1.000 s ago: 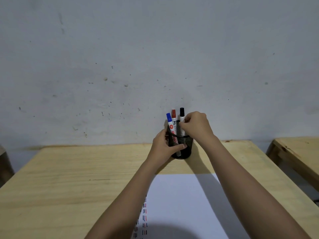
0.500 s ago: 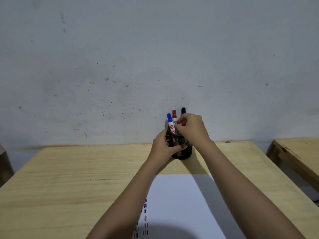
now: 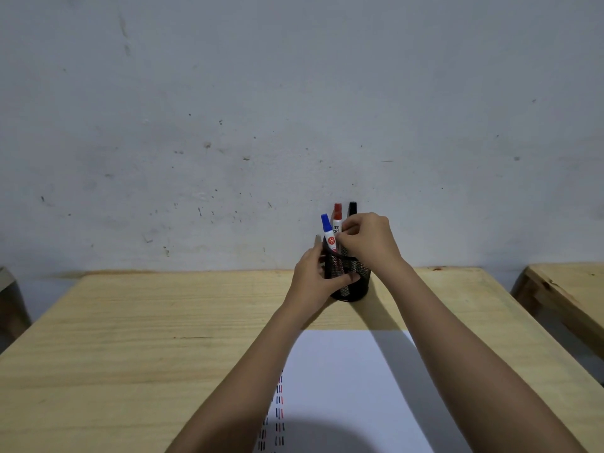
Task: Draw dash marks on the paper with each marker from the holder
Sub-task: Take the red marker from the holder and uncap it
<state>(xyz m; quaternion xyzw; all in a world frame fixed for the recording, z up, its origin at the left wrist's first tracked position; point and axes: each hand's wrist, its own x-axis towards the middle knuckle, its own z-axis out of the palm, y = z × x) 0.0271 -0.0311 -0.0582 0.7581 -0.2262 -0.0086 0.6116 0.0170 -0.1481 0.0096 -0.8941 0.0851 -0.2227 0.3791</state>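
A black mesh holder stands at the far edge of the wooden table, against the wall. A blue marker, a red marker and a black marker stand capped in it. My left hand grips the holder's left side. My right hand is over the rim, fingertips pinched on the red marker's barrel and hiding most of the black marker. The white paper lies in front of me, with columns of red, blue and black dash marks along its left edge.
A grey scuffed wall rises right behind the holder. A second wooden table stands to the right across a narrow gap. Part of another piece of furniture shows at the far left.
My right hand has slid left from the black marker to the red marker and closed on it. My left hand has stayed on the holder.
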